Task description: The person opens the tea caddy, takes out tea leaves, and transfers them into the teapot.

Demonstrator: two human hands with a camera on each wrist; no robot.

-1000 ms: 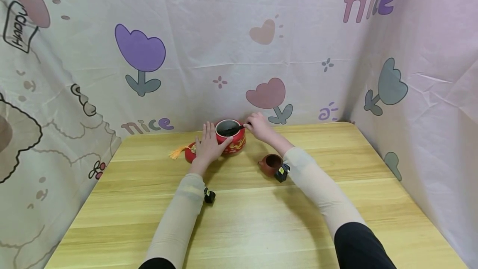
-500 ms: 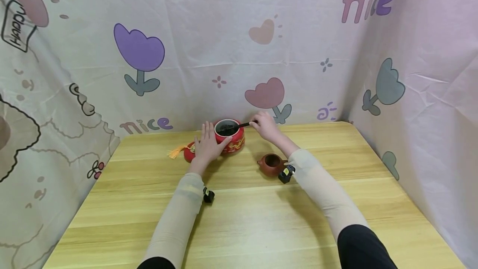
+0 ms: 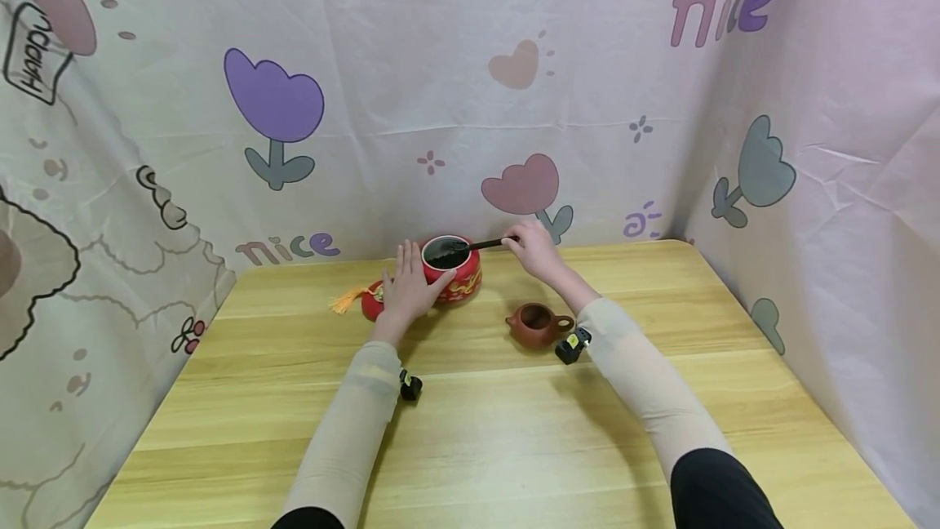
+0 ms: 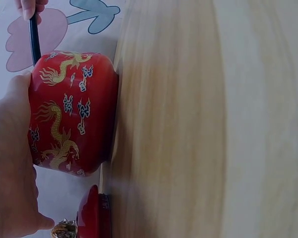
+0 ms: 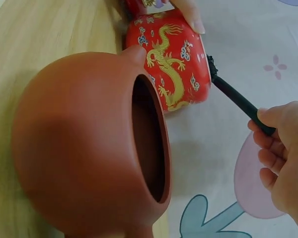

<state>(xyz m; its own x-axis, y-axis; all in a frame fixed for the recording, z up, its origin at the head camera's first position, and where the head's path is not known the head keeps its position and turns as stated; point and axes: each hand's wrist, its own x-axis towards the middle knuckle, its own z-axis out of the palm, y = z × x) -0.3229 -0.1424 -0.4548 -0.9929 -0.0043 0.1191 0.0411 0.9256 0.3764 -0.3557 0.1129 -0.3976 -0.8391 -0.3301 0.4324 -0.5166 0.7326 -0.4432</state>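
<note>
Scoop to teapot: the black scoop [image 3: 486, 244] is lying at the red jar [image 3: 466, 285], its head in or just over the mouth; the brown teapot [image 3: 530, 338] is standing to the jar's right, closer to the person than the scoop is.
Scoop's long axis: running from the right hand [image 3: 534, 250] leftward to the jar, sloping gently down; dark, clumpy stuff is showing at its head by the jar's rim.
Teapot's lie: sitting upright, uncovered mouth facing up, spout pointing towards the jar, handle towards the right sleeve.
Nearer hand: the right is holding the scoop and is also closer to the teapot.
Right hand: hanging above the table [image 3: 470, 439] beyond the teapot, thumb and curled fingers pinching the scoop's far end; the forearm is slanting in past the teapot's handle.
Left hand [image 3: 410, 291]: resting against the jar, fingers stretched straight up its left side, thumb spreading across the front.
Lid [image 3: 371, 305]: lying left of the jar, partly behind the left hand, orange tassel [image 3: 348, 300] trailing out.
Scoop's load: I'm not managing to tell how full it is.
</note>
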